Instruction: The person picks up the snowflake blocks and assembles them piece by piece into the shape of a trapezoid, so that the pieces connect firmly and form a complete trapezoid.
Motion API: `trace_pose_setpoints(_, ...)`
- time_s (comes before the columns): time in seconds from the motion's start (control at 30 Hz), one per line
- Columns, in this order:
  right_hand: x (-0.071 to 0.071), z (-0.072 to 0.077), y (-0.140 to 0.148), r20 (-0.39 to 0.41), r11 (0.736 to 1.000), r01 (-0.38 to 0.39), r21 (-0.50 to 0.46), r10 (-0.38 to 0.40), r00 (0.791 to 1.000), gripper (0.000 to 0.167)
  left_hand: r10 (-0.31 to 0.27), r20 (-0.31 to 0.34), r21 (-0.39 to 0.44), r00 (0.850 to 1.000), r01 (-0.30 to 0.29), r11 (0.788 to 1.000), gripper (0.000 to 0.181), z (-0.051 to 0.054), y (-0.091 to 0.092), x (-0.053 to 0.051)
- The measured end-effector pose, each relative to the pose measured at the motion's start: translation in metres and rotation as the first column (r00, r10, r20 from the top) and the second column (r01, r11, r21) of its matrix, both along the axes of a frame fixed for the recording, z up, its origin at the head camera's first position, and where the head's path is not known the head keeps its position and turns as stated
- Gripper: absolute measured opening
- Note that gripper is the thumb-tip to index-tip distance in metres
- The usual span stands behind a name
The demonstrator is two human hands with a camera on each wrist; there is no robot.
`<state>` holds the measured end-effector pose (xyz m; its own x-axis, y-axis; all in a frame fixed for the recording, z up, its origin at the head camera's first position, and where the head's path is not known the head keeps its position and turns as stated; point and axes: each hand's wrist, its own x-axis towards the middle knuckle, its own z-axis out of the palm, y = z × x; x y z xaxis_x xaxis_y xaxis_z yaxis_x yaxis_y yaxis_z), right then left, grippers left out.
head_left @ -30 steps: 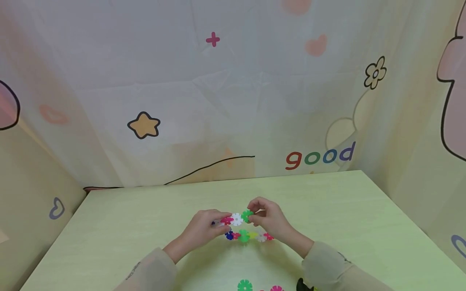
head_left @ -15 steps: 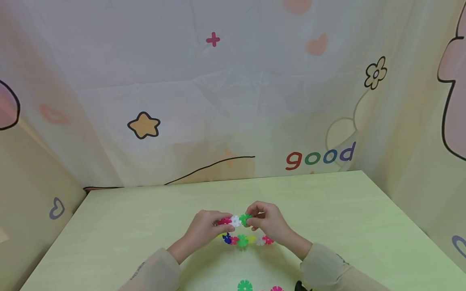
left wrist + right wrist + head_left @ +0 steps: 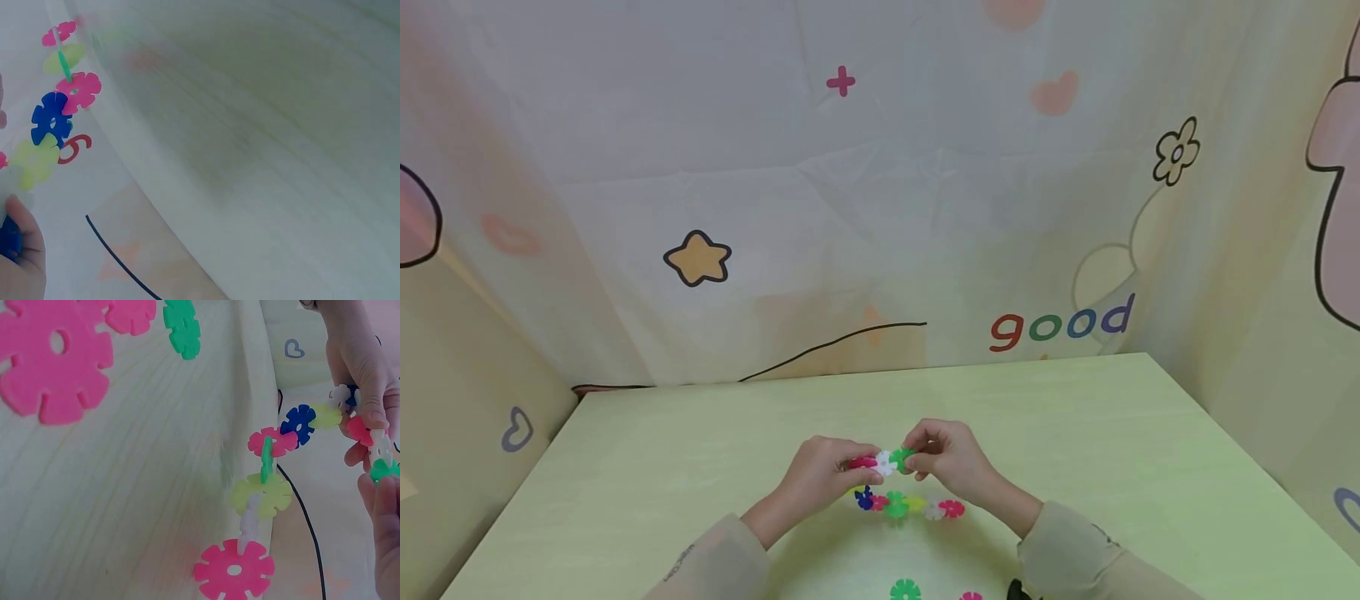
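Observation:
My left hand (image 3: 827,471) pinches a chain of slotted plastic snowflake discs near one end, by a pink disc (image 3: 861,462). A white disc (image 3: 884,463) sticks out from it toward my right hand (image 3: 953,460). That hand pinches a green disc (image 3: 901,460), which meets the white disc's edge; whether the slots are fully joined I cannot tell. The rest of the chain hangs in an arc below, with blue (image 3: 298,424), pink, green, yellow (image 3: 262,495) and white discs and a pink end disc (image 3: 234,570). My left fingers partly cover another blue disc (image 3: 9,239).
On the pale table (image 3: 662,483), a loose green disc (image 3: 906,590) and a pink disc (image 3: 971,596) lie near the front edge. A black object (image 3: 1017,590), cut off by the frame, is beside them. A printed curtain (image 3: 760,192) stands behind the table.
The right hand has moved a little left and down, bringing the green disc closer against the white one. The hanging chain has sunk slightly lower.

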<state>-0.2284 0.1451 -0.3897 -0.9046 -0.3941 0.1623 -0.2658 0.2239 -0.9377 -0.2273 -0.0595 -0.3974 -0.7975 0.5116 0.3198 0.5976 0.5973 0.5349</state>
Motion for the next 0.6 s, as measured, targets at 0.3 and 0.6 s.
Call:
trace_pose_setpoints(0.3, 0.0007, 0.0024, 0.0016, -0.042, 0.999, -0.013, 0.035, 0.014, 0.999, 0.012, -0.05, 0.011, -0.143, 0.999, 0.051, 0.988, 0.048, 0.0059, -0.0006, -0.001)
trace_pose_setpoints(0.6, -0.0034, -0.0013, 0.0019, -0.025, 0.998, -0.041, 0.056, 0.042, 0.999, 0.014, -0.043, 0.105, -0.15, 0.994, 0.058, 0.987, 0.047, 0.001, 0.0048, -0.0028)
